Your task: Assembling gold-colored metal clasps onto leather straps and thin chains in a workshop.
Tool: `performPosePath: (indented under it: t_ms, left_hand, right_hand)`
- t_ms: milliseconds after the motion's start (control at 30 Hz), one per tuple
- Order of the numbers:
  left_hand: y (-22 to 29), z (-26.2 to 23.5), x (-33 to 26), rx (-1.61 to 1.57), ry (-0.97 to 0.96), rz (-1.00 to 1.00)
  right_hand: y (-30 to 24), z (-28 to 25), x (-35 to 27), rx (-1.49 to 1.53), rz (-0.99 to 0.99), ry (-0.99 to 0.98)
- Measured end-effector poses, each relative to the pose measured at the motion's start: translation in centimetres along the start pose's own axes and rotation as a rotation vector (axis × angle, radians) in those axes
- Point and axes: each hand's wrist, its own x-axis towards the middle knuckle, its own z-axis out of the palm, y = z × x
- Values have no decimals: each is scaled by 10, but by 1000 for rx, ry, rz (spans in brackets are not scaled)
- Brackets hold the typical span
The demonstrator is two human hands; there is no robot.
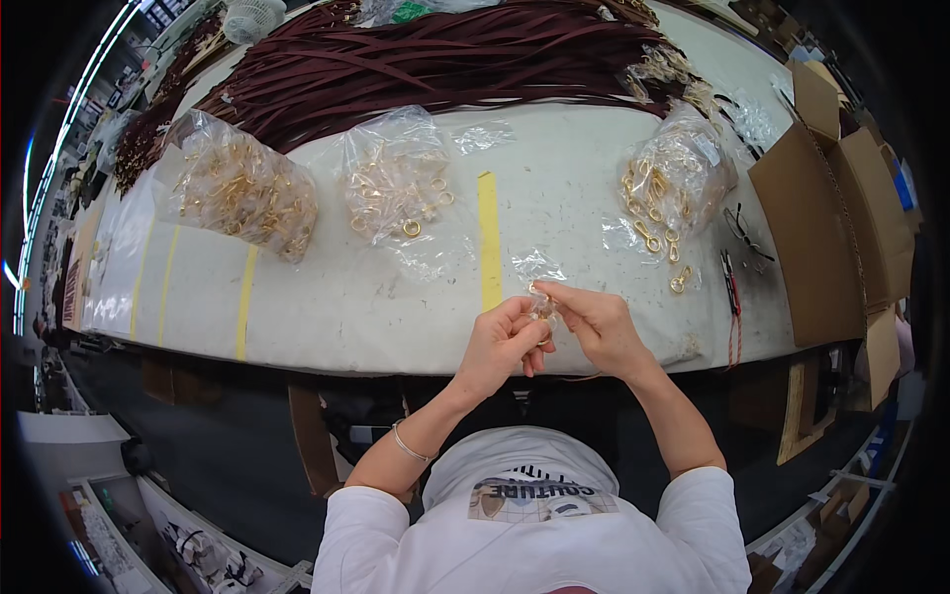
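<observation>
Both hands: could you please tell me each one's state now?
Left hand: closed, holding clear plastic with gold metal.
Right hand: touching it; grip cannot be told.

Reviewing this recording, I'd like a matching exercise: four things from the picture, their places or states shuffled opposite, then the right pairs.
Things
1. Gold-coloured piece in clear plastic
2. Dark red straps
3. Cardboard box
4. Red-and-black hand tool

Places or states
A. Open, flaps spread
B. Between left hand and right hand
C. Lying below the glasses
D. Heaped across the table's far side

Pairs: 1-B, 2-D, 3-A, 4-C
</observation>
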Motion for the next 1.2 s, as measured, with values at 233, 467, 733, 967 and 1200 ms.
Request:
performPosePath:
  t_ms: [233,467,733,967,1200]
  left_hand:
    - [-7,8,11,-258,4,-121]
    - [-13,-9,10,-52,24,-35]
    - [-18,-6,9,219,-33,145]
    - [2,-7,4,-319,-92,-144]
    - [-12,-15,6,-188,-84,-116]
  right_hand:
    - [3,0,-4,-762,-264,147]
    - [-13,-44,2,276,407,-272]
    - [-9,-21,2,459,487,-275]
    - [4,-21,5,457,456,-259]
    - [10,-13,8,267,402,-245]
